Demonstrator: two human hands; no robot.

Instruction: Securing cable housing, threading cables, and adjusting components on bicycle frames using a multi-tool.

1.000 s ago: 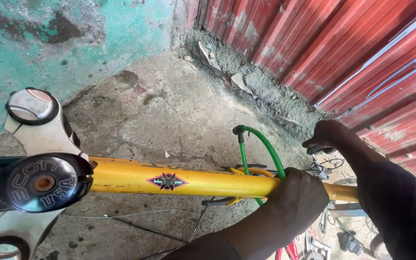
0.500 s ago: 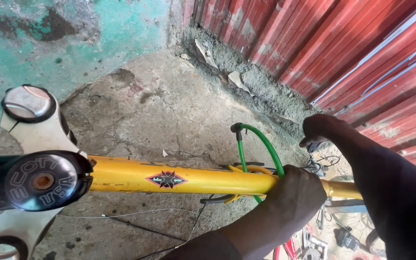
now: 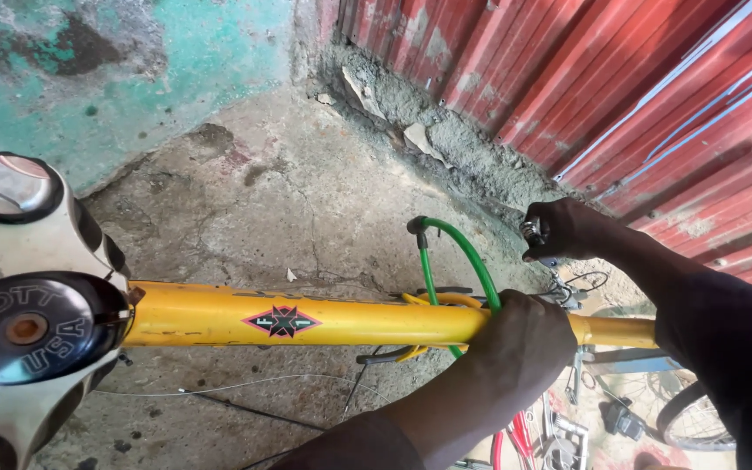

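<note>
A yellow frame tube (image 3: 341,320) of a bicycle is seen from above, running level from the black stem cap (image 3: 32,329) at the left edge to the right; it bears a black and red star-shaped badge (image 3: 282,321) at mid-length. The left hand (image 3: 520,344) is laid over the tube towards its right end, its grip closed around the tube just beside a green cable housing (image 3: 454,252), which arches up from the tube and ends in a dark tip. The right hand (image 3: 567,231) is held above and beyond the tube, near the foot of the red corrugated metal wall (image 3: 620,78); its grip is closed on a small silvery metal part (image 3: 532,231), whose kind cannot be told. A pale fork crown with a round silver cap (image 3: 10,187) is seen at the far left; a thin bare wire (image 3: 245,383) lies on the cracked concrete floor (image 3: 280,200) below the tube; a turquoise painted wall (image 3: 115,61) fills the upper left; further bicycle parts (image 3: 620,409) are seen at the lower right.
</note>
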